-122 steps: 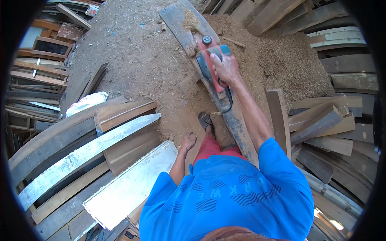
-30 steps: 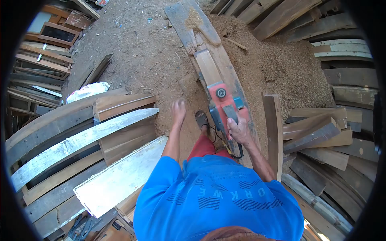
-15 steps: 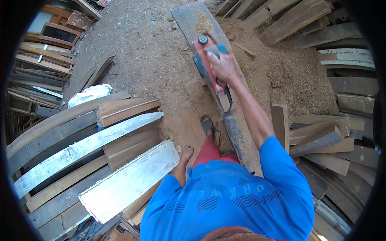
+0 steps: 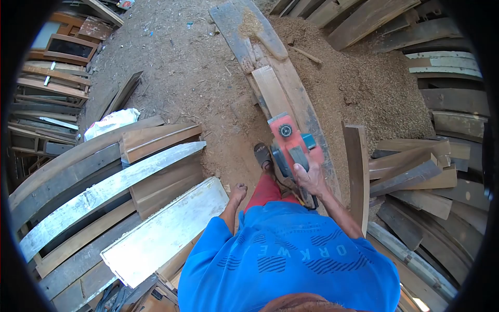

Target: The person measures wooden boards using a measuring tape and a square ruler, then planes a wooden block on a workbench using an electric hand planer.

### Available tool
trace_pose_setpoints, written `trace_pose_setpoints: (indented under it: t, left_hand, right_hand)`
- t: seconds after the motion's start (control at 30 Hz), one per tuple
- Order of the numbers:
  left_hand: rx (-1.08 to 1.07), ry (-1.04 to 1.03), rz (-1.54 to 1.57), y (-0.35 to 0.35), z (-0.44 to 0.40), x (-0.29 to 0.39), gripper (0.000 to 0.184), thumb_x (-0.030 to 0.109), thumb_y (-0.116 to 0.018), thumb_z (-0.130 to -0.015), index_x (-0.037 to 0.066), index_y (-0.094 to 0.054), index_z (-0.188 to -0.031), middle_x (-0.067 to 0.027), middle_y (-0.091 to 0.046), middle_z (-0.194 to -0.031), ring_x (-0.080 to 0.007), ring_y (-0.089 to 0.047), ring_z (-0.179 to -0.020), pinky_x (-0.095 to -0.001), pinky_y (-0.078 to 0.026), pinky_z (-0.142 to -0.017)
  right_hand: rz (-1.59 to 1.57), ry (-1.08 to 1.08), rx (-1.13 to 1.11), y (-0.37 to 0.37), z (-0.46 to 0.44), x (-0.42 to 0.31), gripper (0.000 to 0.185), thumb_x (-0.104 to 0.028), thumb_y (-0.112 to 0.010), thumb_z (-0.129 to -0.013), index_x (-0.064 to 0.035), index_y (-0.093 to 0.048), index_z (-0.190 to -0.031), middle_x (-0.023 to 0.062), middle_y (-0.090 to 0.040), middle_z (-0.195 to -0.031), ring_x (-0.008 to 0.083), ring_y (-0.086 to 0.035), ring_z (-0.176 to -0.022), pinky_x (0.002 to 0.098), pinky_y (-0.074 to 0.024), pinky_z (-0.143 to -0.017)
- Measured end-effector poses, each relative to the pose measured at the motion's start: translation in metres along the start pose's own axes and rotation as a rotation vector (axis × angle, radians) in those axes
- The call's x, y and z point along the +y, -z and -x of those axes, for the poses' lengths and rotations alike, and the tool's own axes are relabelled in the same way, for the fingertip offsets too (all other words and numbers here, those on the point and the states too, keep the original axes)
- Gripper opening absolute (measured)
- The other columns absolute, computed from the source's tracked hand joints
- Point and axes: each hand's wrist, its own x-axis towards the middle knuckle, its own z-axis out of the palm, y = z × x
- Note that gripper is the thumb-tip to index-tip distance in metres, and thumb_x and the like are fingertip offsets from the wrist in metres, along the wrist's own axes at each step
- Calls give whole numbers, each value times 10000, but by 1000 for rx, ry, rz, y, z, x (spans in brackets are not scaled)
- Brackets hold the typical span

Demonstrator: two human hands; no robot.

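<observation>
Through my distant feed, I see the right arm bent, its hand close to the body and wrapped around the handle of the red power planer. The planer sits just ahead of that hand, over a wooden strip. The left hand, curled into a loose fist, hangs apart, left of the planer.

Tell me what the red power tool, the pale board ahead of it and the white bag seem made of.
Red power tool: probably moulded plastic, smooth, from its even colour. Pale board: wood, apparently unvarnished, with faint grain and no gloss. White bag: likely plastic, film or woven unclear, from its bright creases.
</observation>
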Motion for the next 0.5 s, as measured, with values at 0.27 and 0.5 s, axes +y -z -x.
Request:
trace_pose_setpoints:
  t: [0.27,0.5]
  left_hand:
    - [104,-61,116,-11,-2,10,497,287,-605,-931,-29,-614,-1315,-201,-710,-1170,-280,-667,-1093,-368,-510,-950]
    - [128,-92,259,19,9,23,435,292,-622,-952,-21,-638,-1253,-122,-716,-1023,-206,-650,-976,-347,-509,-871]
  right_hand:
    - [26,101,131,-20,-134,-49,467,-424,-528,-982,-29,-650,-1199,195,-652,-777,304,-695,-758,436,-520,-695]
    - [263,505,174,-24,-296,-67,396,-397,-520,-1018,-26,-660,-1007,101,-579,-618,219,-592,-545,407,-474,-529]
